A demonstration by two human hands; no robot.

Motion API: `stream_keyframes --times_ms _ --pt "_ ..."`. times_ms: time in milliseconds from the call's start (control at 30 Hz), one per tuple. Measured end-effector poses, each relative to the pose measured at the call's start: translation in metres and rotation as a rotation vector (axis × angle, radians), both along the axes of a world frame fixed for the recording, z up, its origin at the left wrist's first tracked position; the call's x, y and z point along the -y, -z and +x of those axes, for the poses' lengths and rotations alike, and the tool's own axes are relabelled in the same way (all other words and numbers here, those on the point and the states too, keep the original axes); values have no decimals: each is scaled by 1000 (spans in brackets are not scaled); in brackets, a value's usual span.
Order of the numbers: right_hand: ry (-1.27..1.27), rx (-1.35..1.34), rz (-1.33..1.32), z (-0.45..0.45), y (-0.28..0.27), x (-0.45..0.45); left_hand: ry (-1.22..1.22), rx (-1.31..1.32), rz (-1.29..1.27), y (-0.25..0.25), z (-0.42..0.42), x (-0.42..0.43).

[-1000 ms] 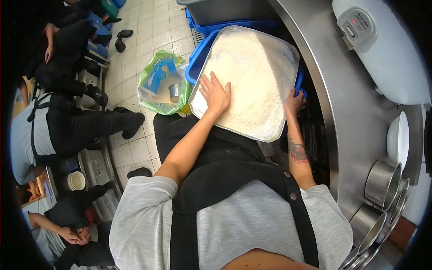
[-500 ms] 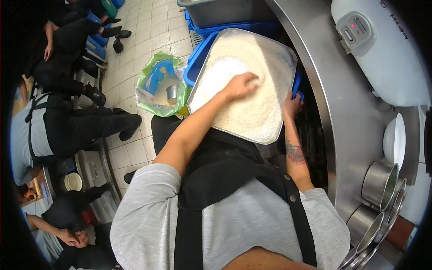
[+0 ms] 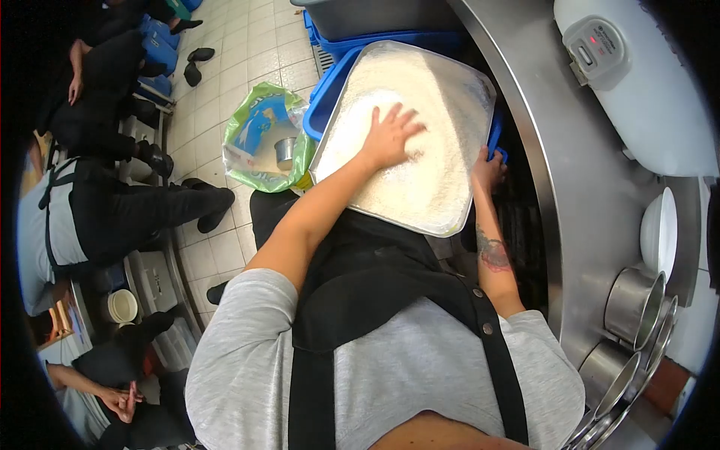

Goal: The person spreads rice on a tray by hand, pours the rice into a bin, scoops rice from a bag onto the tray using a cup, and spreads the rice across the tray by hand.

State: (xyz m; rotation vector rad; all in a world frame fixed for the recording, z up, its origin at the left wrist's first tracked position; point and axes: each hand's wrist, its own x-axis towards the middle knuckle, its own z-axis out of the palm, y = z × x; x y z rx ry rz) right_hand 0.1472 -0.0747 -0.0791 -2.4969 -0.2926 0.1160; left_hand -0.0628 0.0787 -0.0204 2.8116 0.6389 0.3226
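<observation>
A shallow metal tray (image 3: pixel 459 228) full of pale, loose crumbs (image 3: pixel 409 196), like breadcrumbs or flour, rests tilted over a blue plastic bin (image 3: pixel 324 109). My left hand (image 3: pixel 390 139) is on the crumbs near the tray's middle, fingers spread and slightly blurred. At the tray's right edge, my right hand (image 3: pixel 489 172) is closed on the rim, beside a blue piece of the bin; its fingertips are partly hidden. To the left on the floor stands an open green and white plastic bag (image 3: pixel 240 163), with a metal cup (image 3: pixel 285 152) inside among more pale crumbs.
A steel counter (image 3: pixel 517 67) curves along the right, with a white appliance (image 3: pixel 637 90), a white bowl (image 3: pixel 658 232) and metal pots (image 3: pixel 634 304). A grey tub (image 3: pixel 390 21) stands ahead. Several co-workers in dark trousers are on the left, beyond the tiled floor (image 3: pixel 232 64).
My left hand has shifted left across the crumbs, and its fingers have spread from a curled pose. The crumb surface looks smoother there. My right hand stays at the tray's edge.
</observation>
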Motion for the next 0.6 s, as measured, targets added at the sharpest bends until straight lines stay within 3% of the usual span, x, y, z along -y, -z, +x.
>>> stream_keyframes --times_ms 100,200,233,400,600 --pt "43 -46 -4 -13 -22 -2 -277 193 49 10 19 -13" --pt "46 -57 -5 -13 -23 -2 -320 164 -34 13 23 -3" --pt "41 -57 5 -12 -21 -1 -281 248 27 15 20 7" --pt "-9 -21 53 4 13 0 -196 182 -353 10 -3 59" --pt "15 -45 35 -4 -9 -1 -118 268 -610 -55 4 36"
